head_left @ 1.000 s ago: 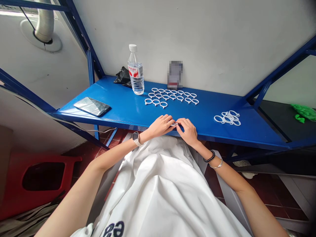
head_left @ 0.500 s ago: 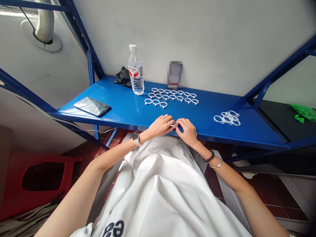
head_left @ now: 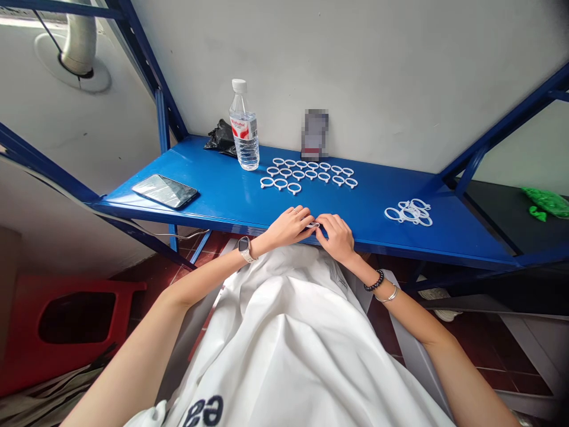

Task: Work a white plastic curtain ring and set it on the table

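Observation:
At the front edge of the blue shelf (head_left: 222, 204), my left hand (head_left: 291, 226) grips a small white ring (head_left: 313, 225) between its fingers. My right hand (head_left: 336, 236) pinches the right end of that same ring, its fingertips close to those of my left hand. Fingers partly cover the ring. Beyond my hands, several white rings (head_left: 294, 188) lie flat in rough rows, each with a small tab. A loose heap of more white rings (head_left: 409, 213) sits to the right, with some overlapping.
A water bottle (head_left: 245, 142) stands at the back beside a black plastic bag (head_left: 220, 139). A phone (head_left: 165, 191) lies at the left. A blurred upright item (head_left: 315, 135) leans on the wall. Blue metal posts rise at both sides. A red stool (head_left: 124, 296) is at lower left.
My right hand has shifted very slightly left at the ring. Both hands keep their hold, and the rings on the shelf have not moved.

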The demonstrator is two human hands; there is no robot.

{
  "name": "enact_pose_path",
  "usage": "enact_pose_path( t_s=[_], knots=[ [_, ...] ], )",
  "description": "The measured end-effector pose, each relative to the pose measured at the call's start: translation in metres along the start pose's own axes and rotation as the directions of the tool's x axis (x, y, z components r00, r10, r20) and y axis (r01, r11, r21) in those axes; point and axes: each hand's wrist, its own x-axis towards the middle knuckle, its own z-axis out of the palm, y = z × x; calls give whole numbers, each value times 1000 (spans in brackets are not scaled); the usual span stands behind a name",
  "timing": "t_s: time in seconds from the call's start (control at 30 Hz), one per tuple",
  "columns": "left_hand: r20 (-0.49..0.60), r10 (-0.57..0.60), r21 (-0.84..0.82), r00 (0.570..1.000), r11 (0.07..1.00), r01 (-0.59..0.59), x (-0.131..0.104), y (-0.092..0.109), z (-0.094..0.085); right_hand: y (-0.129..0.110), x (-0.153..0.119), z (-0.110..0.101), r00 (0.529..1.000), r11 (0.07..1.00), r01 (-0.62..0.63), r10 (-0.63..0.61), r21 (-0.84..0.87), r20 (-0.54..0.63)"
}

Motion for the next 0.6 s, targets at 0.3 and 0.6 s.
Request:
enact_pose_path(
  t_s=[0.3,0.6],
  knots=[
    [-27,8,38,1000,999,-7,0,0,1,2,-2,3,1000,1000,2,-2,-18,18],
    [-4,-5,32,1000,999,5,0,1,2,3,-4,5,999,1000,-10,10,-4,49]
  ],
)
